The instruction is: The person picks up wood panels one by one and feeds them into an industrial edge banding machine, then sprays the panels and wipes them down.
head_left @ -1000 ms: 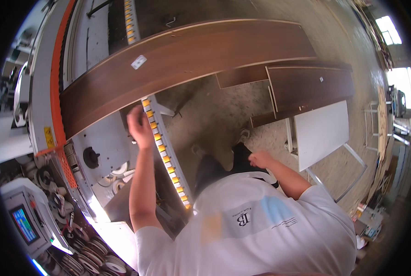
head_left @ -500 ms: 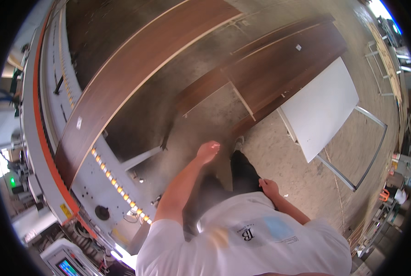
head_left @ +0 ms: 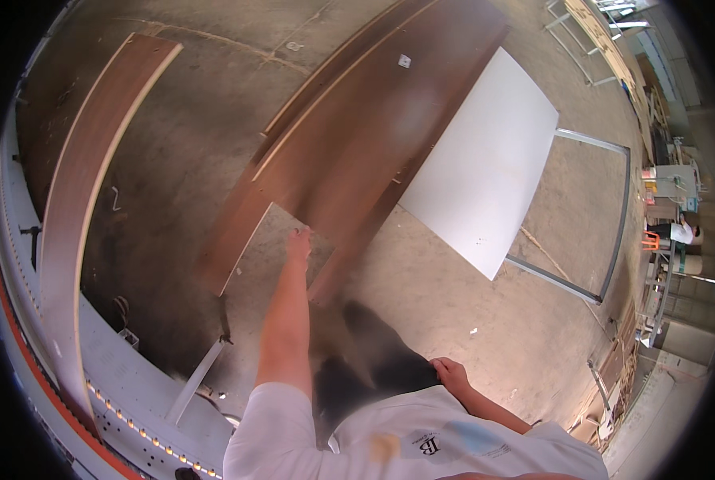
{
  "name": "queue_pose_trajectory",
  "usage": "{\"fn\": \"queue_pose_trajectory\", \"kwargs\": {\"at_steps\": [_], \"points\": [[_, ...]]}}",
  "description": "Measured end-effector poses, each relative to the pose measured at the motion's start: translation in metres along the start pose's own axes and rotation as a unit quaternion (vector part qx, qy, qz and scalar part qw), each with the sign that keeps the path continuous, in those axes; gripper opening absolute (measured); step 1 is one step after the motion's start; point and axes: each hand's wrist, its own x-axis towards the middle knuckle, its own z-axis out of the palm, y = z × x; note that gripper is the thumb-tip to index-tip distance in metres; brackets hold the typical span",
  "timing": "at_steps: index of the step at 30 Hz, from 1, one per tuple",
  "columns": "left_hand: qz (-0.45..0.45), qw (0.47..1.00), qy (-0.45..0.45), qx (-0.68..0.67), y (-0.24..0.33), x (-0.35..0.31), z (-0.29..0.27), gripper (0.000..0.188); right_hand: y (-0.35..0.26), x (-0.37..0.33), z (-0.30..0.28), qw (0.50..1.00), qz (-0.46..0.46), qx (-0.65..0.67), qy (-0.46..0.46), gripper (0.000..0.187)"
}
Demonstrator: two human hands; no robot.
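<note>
My left hand reaches forward with the arm stretched out. In this view it overlaps the inner edge of a large brown wood-grain panel; whether it touches cannot be made out. Its fingers are blurred and foreshortened, and nothing shows in them. My right hand is low beside my dark trousers at the hip, fingers curled in and no object visible. A white board lies just right of the brown panels, overlapping a grey metal frame.
A long brown panel rests on the machine bed at left, by a row of small rollers. A support arm juts from the machine. Stacked boards and a distant person are at far right.
My view has turned left-to-right, so the machine sits further left and the brown panels come nearer. My left arm has swung forward; my right hand stays by the hip.
</note>
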Motion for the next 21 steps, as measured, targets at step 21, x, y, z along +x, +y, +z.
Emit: {"fn": "queue_pose_trajectory", "kwargs": {"at_steps": [21], "points": [[0.042, 0.978, -0.007, -0.202, -0.033, -0.142, -0.057, 0.030, 0.025, -0.017, 0.026, 0.984, -0.123, -0.121, 0.051, 0.036]]}}
